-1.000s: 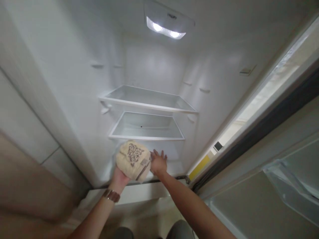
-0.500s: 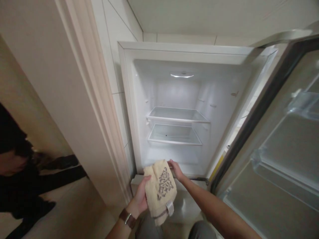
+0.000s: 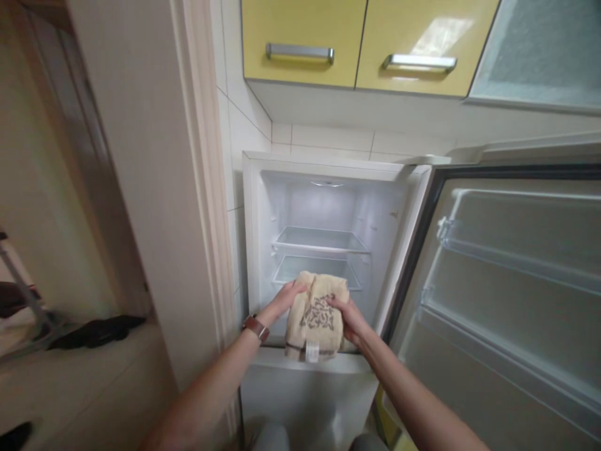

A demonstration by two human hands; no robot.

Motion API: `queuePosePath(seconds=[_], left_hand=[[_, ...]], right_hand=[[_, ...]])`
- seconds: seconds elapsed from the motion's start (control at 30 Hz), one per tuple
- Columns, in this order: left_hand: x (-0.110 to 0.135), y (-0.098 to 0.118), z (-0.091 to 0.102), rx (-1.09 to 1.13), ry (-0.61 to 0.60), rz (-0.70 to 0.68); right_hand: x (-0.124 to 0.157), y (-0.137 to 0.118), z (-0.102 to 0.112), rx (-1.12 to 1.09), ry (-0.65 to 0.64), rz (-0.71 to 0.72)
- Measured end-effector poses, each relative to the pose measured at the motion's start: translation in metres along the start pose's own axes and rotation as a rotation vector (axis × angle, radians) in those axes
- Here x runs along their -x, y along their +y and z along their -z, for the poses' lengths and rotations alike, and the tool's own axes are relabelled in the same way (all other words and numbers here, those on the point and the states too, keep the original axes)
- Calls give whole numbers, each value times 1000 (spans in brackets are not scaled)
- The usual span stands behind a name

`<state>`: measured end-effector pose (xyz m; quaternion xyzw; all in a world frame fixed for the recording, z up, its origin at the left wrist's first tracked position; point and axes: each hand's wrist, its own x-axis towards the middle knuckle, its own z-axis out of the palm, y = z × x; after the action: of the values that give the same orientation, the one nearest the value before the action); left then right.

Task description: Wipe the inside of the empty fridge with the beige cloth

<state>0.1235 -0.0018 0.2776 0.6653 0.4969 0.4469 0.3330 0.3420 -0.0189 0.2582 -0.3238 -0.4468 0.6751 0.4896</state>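
Observation:
A folded cream towel [image 3: 315, 341] with a dark leafy pattern and a white label is held up in front of the fridge opening. My left hand [image 3: 287, 299] grips its left edge, thumb on top. On the right side, my right hand [image 3: 350, 318] is closed on it, with the thumb lying over the pattern. Behind the towel, the open fridge [image 3: 323, 210] shows a lit interior. An upper glass shelf [image 3: 322, 238] and a lower glass shelf [image 3: 286, 269] are inside it, the lower one partly hidden by the towel.
At the right the fridge door [image 3: 511, 250] stands wide open, with clear door racks [image 3: 498, 257]. Yellow cabinets [image 3: 305, 22] with metal handles hang above. A pale door frame [image 3: 197, 219] runs close along the left. Beyond it, a dark object [image 3: 96, 332] lies on the floor.
My right hand has come from the fridge's lower front onto the towel's right side. The towel has risen and is spread wider. My view has tilted up, bringing the yellow cabinets into sight.

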Motion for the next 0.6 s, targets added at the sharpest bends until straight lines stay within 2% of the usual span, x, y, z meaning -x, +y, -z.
queuePosePath(seconds=[0.1, 0.17, 0.23, 0.3, 0.4, 0.5, 0.6], left_hand=[[-51, 23, 14, -186, 155, -80], [-83, 34, 24, -284, 237, -142], [-112, 41, 36, -404, 278, -216], [-140, 46, 49, -516, 264, -279], [-178, 46, 70, -659, 185, -322], [-208, 35, 89, -779, 53, -328], [-228, 16, 97, -997, -128, -378]], right_hand=[[-28, -79, -4, 379, 303, 406], [-50, -126, -10, 802, 434, 672], [-72, -159, -19, 1228, 541, 775], [-96, -175, -28, 1566, 558, 773], [-133, -171, -36, 1886, 432, 546], [-166, -156, -32, 1985, 304, 308], [-192, -149, -19, 1982, 244, 290]])
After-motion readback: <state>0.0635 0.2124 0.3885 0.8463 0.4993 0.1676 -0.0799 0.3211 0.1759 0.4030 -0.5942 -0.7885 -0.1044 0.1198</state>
